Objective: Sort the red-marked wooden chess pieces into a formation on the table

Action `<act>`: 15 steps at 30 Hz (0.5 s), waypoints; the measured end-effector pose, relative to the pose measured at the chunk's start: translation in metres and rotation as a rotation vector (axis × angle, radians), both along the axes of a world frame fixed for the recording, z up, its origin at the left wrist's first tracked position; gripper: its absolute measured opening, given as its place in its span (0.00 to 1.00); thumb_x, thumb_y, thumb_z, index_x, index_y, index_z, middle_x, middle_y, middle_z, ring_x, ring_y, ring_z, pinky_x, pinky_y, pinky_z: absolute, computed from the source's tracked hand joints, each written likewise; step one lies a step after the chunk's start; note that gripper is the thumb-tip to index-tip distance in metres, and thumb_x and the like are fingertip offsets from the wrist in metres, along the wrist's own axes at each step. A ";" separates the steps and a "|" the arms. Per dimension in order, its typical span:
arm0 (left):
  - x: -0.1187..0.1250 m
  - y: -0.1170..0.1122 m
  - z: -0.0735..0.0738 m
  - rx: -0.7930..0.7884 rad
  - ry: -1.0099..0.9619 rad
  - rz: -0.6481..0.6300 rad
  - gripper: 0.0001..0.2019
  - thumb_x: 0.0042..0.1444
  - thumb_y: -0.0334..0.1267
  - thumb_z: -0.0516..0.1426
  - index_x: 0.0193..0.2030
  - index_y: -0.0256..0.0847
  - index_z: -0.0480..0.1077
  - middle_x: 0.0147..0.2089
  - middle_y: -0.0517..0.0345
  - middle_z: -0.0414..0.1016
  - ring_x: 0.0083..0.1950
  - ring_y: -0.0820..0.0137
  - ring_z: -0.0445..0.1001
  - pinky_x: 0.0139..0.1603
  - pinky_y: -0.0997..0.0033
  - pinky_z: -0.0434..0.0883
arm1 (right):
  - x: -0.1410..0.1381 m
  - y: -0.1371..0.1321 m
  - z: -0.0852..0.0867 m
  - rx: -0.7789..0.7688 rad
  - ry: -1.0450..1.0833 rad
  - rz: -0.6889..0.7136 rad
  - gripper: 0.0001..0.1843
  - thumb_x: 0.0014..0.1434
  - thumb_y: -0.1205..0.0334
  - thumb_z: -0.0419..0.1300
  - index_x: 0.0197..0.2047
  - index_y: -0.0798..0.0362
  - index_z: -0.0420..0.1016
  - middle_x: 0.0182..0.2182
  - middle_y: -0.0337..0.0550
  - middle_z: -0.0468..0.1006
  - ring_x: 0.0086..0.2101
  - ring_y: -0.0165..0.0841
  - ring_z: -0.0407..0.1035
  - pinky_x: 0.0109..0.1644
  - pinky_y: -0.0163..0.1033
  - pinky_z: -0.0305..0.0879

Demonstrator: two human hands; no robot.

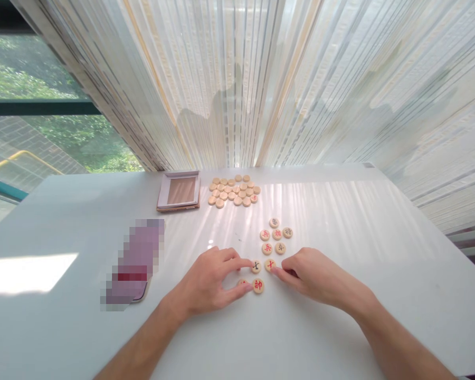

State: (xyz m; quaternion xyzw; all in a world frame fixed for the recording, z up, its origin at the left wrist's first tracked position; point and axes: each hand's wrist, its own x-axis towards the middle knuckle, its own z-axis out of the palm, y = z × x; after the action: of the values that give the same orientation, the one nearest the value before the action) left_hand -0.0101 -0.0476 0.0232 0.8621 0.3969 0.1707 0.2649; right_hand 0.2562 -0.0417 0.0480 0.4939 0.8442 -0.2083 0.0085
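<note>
My left hand rests on the white table, fingers spread; its index fingertip touches a wooden Chinese chess disc with a black character, and its thumb lies by a red-marked disc, with another disc partly under the fingers. My right hand is loosely curled, its index fingertip pressing a red-marked disc. Just beyond lie several face-up discs.
A larger cluster of mostly blank-side discs lies near the table's far edge, beside an open shallow box. A blurred purple object lies left of my left hand. Striped curtains hang behind; a window is at left.
</note>
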 end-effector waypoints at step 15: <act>0.001 0.000 0.003 -0.010 0.054 -0.018 0.23 0.57 0.50 0.62 0.59 0.52 0.69 0.42 0.58 0.73 0.38 0.66 0.72 0.43 0.63 0.65 | 0.000 0.003 0.001 -0.032 0.006 -0.005 0.29 0.71 0.51 0.46 0.19 0.54 0.47 0.15 0.33 0.50 0.19 0.27 0.40 0.23 0.38 0.38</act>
State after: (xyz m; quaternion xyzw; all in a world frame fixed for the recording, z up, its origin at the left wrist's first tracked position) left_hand -0.0093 -0.0475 0.0259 0.8685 0.3972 0.1429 0.2599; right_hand 0.2564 -0.0382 0.0490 0.4953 0.8395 -0.2231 0.0133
